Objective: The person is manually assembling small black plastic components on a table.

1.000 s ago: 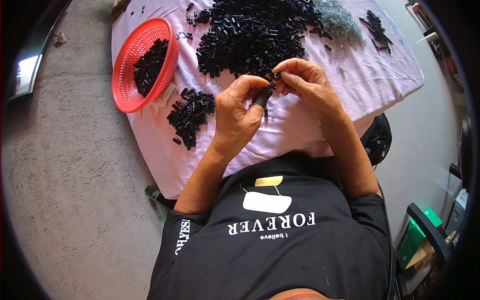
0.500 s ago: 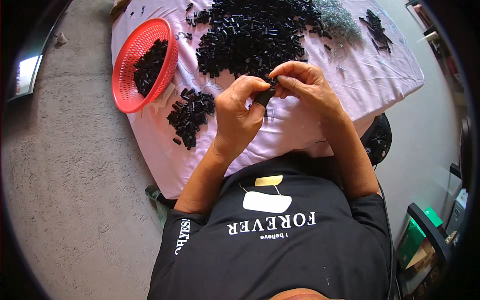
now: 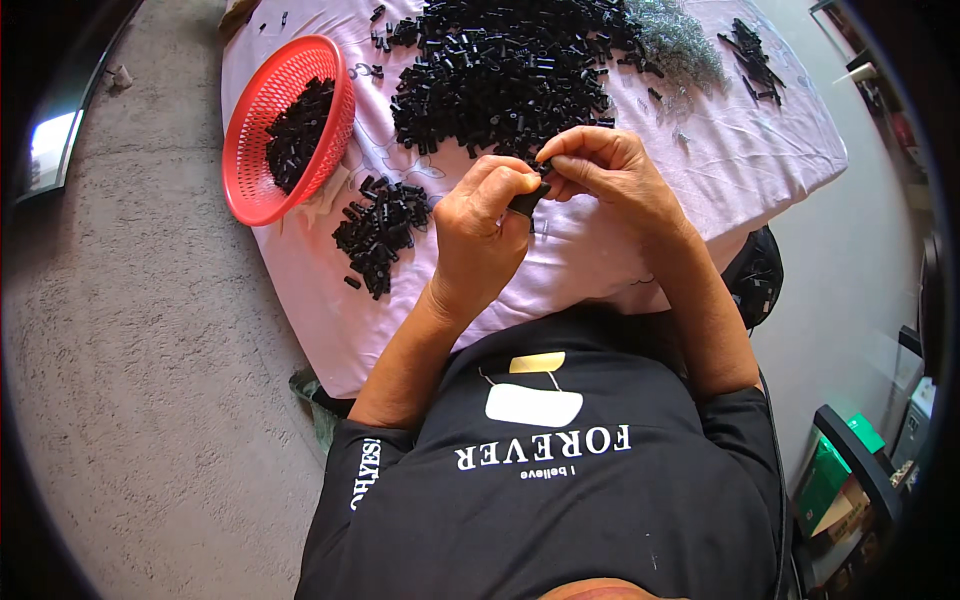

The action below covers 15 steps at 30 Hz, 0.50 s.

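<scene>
My left hand (image 3: 478,225) and my right hand (image 3: 618,182) meet over the near part of the table, fingertips close together. Between them is a small black plastic piece (image 3: 542,168), pinched by the right thumb and forefinger and touched by the left fingers. A black finger cover (image 3: 527,200) sits on my left thumb. The fingers hide most of the piece. Just beyond the hands spreads a big heap of short black tubular pieces (image 3: 500,90). A smaller pile of them (image 3: 380,232) lies left of my left hand.
A red plastic basket (image 3: 240,165) holding more black pieces leans at the table's left. At the far right are a tangle of thin silvery metal parts (image 3: 680,50) and a small group of longer black pieces (image 3: 752,62). A pink cloth (image 3: 765,165) covers the table.
My left thumb and forefinger have closed in and shifted slightly around the small black piece. My right hand stays nearly where it was.
</scene>
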Each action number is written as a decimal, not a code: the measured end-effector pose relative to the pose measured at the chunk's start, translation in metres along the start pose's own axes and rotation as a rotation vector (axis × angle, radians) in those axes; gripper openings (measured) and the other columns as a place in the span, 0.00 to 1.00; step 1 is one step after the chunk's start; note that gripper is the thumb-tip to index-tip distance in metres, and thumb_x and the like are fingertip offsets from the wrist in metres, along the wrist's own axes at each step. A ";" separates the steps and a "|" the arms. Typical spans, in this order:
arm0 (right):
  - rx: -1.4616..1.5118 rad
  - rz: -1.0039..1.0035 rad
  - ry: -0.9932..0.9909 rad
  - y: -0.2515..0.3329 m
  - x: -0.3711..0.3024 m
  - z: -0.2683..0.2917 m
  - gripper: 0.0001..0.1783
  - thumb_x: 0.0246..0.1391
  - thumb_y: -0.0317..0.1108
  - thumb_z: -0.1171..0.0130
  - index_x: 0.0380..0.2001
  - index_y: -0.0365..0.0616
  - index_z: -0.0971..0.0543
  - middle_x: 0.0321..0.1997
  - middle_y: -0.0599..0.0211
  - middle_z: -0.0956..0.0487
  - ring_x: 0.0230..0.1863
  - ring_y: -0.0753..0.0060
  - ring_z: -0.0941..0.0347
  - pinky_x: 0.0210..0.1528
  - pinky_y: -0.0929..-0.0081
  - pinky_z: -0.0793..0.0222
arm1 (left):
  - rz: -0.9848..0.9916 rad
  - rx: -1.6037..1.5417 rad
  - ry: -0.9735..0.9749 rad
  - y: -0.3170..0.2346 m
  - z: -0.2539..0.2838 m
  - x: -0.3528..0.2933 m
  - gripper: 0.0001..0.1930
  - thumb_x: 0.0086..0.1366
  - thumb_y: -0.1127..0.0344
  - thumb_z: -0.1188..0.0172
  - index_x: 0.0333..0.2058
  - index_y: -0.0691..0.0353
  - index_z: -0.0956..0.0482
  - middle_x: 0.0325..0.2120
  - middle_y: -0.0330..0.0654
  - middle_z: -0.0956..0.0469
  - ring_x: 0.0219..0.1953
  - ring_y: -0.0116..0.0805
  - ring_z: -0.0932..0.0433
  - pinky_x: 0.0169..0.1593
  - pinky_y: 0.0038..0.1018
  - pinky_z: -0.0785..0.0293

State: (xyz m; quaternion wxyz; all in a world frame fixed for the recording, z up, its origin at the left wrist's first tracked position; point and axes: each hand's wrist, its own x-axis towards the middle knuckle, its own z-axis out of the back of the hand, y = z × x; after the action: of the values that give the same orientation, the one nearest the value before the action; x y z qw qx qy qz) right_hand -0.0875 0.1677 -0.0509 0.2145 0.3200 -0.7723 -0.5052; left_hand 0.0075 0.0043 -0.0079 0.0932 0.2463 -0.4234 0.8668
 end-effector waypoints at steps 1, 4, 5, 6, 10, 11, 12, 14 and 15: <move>0.000 0.000 0.001 0.000 0.000 -0.001 0.09 0.63 0.29 0.42 0.42 0.36 0.19 0.32 0.66 0.17 0.33 0.80 0.20 0.40 0.81 0.22 | 0.001 0.024 0.020 0.001 0.001 0.000 0.11 0.51 0.87 0.41 0.32 0.66 0.22 0.32 0.45 0.19 0.32 0.32 0.19 0.38 0.23 0.23; -0.039 0.020 0.016 0.001 0.000 -0.001 0.09 0.62 0.29 0.42 0.42 0.36 0.19 0.32 0.66 0.17 0.33 0.80 0.20 0.40 0.80 0.22 | -0.004 -0.011 0.017 0.004 0.001 0.001 0.12 0.49 0.86 0.45 0.32 0.65 0.24 0.30 0.47 0.21 0.29 0.41 0.20 0.34 0.29 0.22; -0.042 0.026 0.018 0.000 0.000 -0.001 0.09 0.62 0.29 0.42 0.42 0.36 0.19 0.32 0.66 0.17 0.33 0.81 0.21 0.40 0.80 0.22 | -0.004 -0.012 0.017 0.004 0.001 0.001 0.12 0.49 0.86 0.45 0.32 0.65 0.24 0.30 0.47 0.21 0.29 0.41 0.20 0.34 0.29 0.22; -0.043 0.033 0.021 0.000 0.000 -0.001 0.09 0.62 0.29 0.42 0.42 0.36 0.19 0.32 0.67 0.17 0.32 0.81 0.21 0.40 0.80 0.22 | 0.014 -0.029 0.023 0.004 0.001 0.001 0.12 0.49 0.86 0.44 0.32 0.65 0.24 0.30 0.46 0.21 0.29 0.40 0.20 0.34 0.29 0.22; -0.033 0.041 0.024 0.000 -0.001 -0.002 0.09 0.62 0.29 0.41 0.42 0.37 0.18 0.32 0.68 0.18 0.32 0.82 0.21 0.40 0.81 0.22 | 0.043 -0.057 0.035 0.001 0.000 0.003 0.12 0.50 0.87 0.43 0.32 0.65 0.24 0.29 0.45 0.21 0.29 0.39 0.19 0.34 0.28 0.22; -0.033 0.035 0.019 0.000 -0.001 -0.002 0.09 0.62 0.29 0.41 0.42 0.38 0.18 0.32 0.69 0.18 0.32 0.83 0.22 0.39 0.82 0.23 | 0.042 -0.058 0.036 0.000 0.000 0.003 0.12 0.50 0.87 0.43 0.32 0.65 0.24 0.29 0.45 0.21 0.29 0.39 0.19 0.34 0.28 0.22; -0.032 0.029 0.016 0.001 -0.001 -0.003 0.09 0.61 0.30 0.41 0.42 0.38 0.18 0.32 0.70 0.18 0.32 0.83 0.23 0.38 0.83 0.25 | 0.052 -0.050 0.041 -0.001 0.001 0.003 0.13 0.49 0.87 0.42 0.33 0.65 0.24 0.29 0.45 0.22 0.29 0.38 0.19 0.34 0.28 0.22; -0.033 0.029 0.027 0.001 -0.001 -0.001 0.09 0.61 0.30 0.40 0.42 0.39 0.19 0.32 0.71 0.19 0.32 0.84 0.24 0.38 0.84 0.26 | 0.062 -0.042 0.047 -0.002 0.000 0.004 0.14 0.49 0.87 0.42 0.34 0.64 0.24 0.29 0.44 0.22 0.29 0.38 0.20 0.34 0.28 0.22; -0.035 0.029 0.038 0.001 -0.002 -0.001 0.10 0.61 0.31 0.40 0.43 0.39 0.19 0.32 0.72 0.19 0.32 0.85 0.25 0.37 0.85 0.27 | 0.059 -0.031 0.054 -0.001 0.000 0.004 0.15 0.48 0.86 0.42 0.35 0.64 0.24 0.29 0.44 0.23 0.30 0.38 0.20 0.35 0.29 0.22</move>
State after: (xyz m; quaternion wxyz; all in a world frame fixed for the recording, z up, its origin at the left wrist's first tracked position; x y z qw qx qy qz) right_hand -0.0861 0.1685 -0.0498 0.2419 0.3145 -0.7637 -0.5092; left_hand 0.0044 0.0046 -0.0049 0.0829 0.2087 -0.4411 0.8689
